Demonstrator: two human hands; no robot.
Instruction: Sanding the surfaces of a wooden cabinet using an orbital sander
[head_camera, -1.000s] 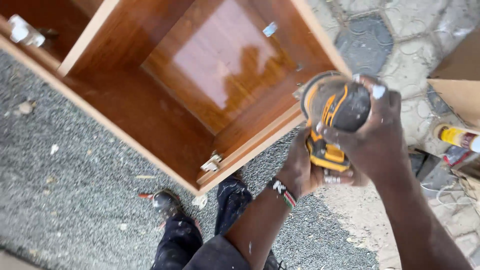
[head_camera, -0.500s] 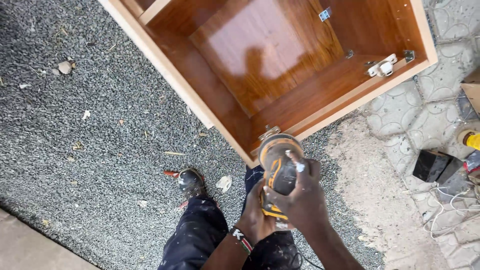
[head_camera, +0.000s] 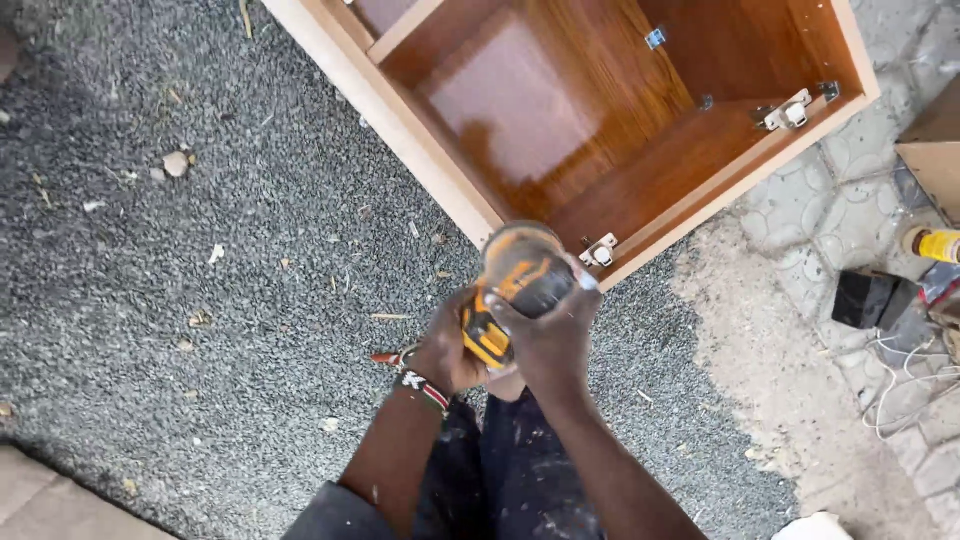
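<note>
Both hands grip the yellow-black power drill (head_camera: 515, 290) at frame centre: right hand (head_camera: 550, 340) wraps its rear, left hand (head_camera: 450, 350) clasps the base at 8 o'clock. Versus a second ago, drill shifted from 3 o'clock toward centre, now over the wooden cabinet (head_camera: 600, 120) front corner beside a metal hinge (head_camera: 598, 252); cabinet slid to 1 o'clock.

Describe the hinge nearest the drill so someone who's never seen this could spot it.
Find the wooden cabinet lying open on the grey gravel. On its near edge, just right of the yellow-and-black drill, sits a small silver hinge. A second hinge sits farther along the same edge, towards the paving.
</note>
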